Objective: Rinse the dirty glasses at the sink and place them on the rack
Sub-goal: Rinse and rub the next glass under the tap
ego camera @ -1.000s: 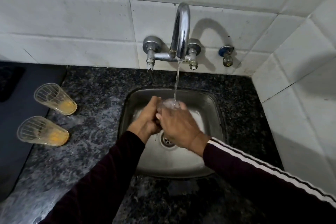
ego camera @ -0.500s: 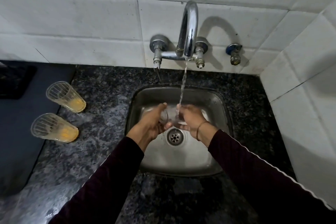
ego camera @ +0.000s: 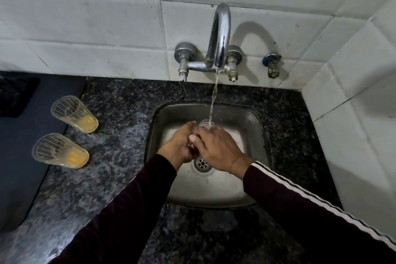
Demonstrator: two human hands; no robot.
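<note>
Over the steel sink [ego camera: 255, 118] I hold a clear glass [ego camera: 203, 124] under the water running from the chrome tap [ego camera: 220, 36]. My left hand [ego camera: 177, 146] grips the glass from the left. My right hand [ego camera: 216, 148] wraps over it from the right, palm down, hiding most of it; only the rim shows. Two dirty ribbed glasses with orange residue stand on the dark granite counter [ego camera: 120, 126] to the left, the far glass [ego camera: 74, 114] behind the near glass [ego camera: 60, 151].
White tiled walls close the back and right side. A small blue-capped valve [ego camera: 271, 64] sticks out of the wall right of the tap. A dark mat [ego camera: 19, 141] lies at the counter's left edge. The sink drain [ego camera: 201, 163] is below my hands.
My right hand has turned from palm-up beside the glass to palm-down over it. The glass stays under the stream. The view has shifted slightly.
</note>
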